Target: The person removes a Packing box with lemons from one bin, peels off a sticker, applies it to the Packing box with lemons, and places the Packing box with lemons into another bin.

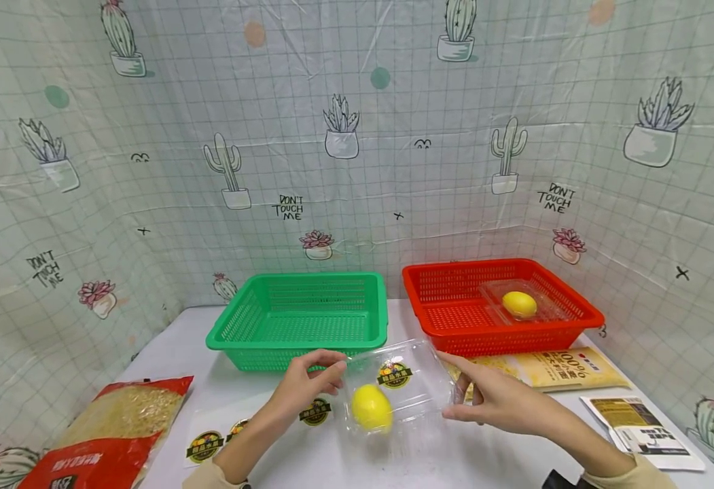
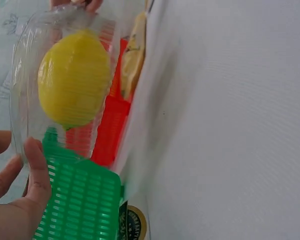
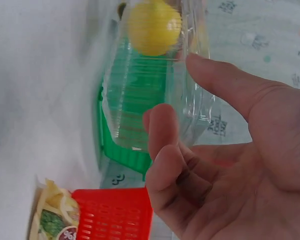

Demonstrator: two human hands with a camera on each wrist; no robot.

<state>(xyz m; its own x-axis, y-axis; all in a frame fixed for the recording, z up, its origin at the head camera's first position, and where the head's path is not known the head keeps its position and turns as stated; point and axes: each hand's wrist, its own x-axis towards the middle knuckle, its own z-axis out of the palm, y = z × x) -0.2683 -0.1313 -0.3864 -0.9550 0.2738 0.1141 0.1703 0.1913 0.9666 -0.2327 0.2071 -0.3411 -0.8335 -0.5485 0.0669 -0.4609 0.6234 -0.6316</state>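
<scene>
A clear plastic box with a lemon inside is held tilted above the white table, between both hands. A round-fruit label sits on its lid, which looks closed. At the box's left end, my left hand pinches the edge between thumb and fingers. The right hand grips the opposite end, thumb on one side and bent fingers on the other. In the left wrist view the lemon shows through the ribbed plastic wall. The right wrist view shows the right thumb against the box's rim.
Behind stand a green basket and a red basket; the red one holds another boxed lemon. A yellow pasta bag and a brown-white pouch lie right. Left are a red bag and a label sheet.
</scene>
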